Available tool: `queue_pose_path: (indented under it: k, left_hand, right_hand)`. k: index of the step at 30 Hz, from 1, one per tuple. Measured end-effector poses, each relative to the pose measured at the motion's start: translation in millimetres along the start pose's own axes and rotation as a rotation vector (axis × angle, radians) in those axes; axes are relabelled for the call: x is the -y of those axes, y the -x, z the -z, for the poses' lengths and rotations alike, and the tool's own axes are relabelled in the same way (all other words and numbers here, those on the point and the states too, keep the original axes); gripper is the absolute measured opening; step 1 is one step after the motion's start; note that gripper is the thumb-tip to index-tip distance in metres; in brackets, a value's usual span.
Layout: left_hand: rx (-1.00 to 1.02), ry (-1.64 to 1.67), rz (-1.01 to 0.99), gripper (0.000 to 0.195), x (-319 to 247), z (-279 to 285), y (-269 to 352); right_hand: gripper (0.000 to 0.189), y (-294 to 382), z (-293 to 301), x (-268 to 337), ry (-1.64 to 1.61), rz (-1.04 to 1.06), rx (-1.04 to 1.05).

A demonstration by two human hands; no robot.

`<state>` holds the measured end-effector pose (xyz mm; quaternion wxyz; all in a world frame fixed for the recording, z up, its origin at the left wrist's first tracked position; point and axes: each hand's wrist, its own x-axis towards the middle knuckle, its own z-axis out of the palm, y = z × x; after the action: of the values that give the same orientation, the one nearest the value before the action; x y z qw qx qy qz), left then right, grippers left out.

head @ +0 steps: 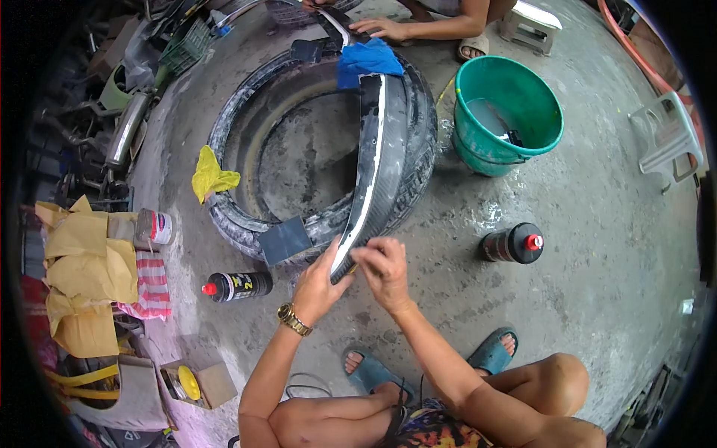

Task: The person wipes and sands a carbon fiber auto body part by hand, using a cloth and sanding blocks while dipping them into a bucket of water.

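Observation:
A long curved black panel with a carbon-fibre pattern and a white strip (394, 145) lies across a tyre (235, 224) on the floor. My left hand (318, 285), with a gold watch at the wrist, grips the panel's near end. My right hand (385, 271) is at that end's right edge, fingers bent and slightly blurred; whether it pinches anything is unclear. A blue cloth (367, 60) covers the panel's far end. On the tyre's near rim rests a dark rectangular sheet, perhaps sandpaper (284, 241); a yellow cloth (213, 175) hangs over its left side.
A green bucket (470, 134) holding cloudy water stands right of the tyre. One black bottle (512, 244) stands at right; another (241, 285) lies at left. Across the tyre, another person's hand (381, 28) touches a dark part. Plastic stools, a paint can (155, 228) and brown paper sit around.

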<state>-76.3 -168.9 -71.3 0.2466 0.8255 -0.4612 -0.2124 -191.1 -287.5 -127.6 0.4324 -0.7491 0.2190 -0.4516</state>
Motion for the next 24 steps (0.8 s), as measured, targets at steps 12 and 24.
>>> queue_pose_path:
  k: [12, 24]
  left_hand:
    - [0.02, -0.011, 0.034, 0.083, -6, 7, 1]
    - [0.004, -0.021, -0.025, 0.081, -7, 9, -2]
  right_hand:
    - [0.019, 6, -2, 11, -0.012, -0.008, 0.026]
    - [0.015, -6, 1, 4, 0.015, 0.021, 0.077]
